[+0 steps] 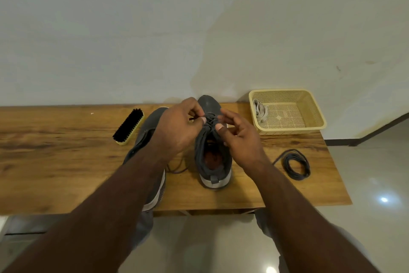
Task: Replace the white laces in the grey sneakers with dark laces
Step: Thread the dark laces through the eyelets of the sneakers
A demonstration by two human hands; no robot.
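Two grey fabric sneakers with pale soles stand on the wooden table point(66, 162), toes toward the wall. The right-hand grey sneaker point(212, 162) is upright, heel toward the person, with a dark lace point(210, 120) crisscrossed through its upper eyelets. The left-hand grey sneaker point(150, 131) lies partly under the left forearm, its heel at the near table edge.

Two bare hands work over the laced shoe. The left hand point(177, 126) has its fingers curled, its grip pinching a dark lace end at the eyelets. The right hand point(236, 133) also has curled fingers, thumb and forefinger pinching the lace on the other side.

One coiled dark lace point(295, 165) lies on the table, right of the shoes. One pale yellow perforated plastic basket point(314, 104) sits at the far right corner, holding a bundle of white laces point(260, 110). One black-bristled shoe brush with a yellow back point(129, 126) lies left of the shoes.

The table is wood-grained brown, set against a plain whitish wall point(199, 29); the floor point(365, 184) is glossy pale tile.
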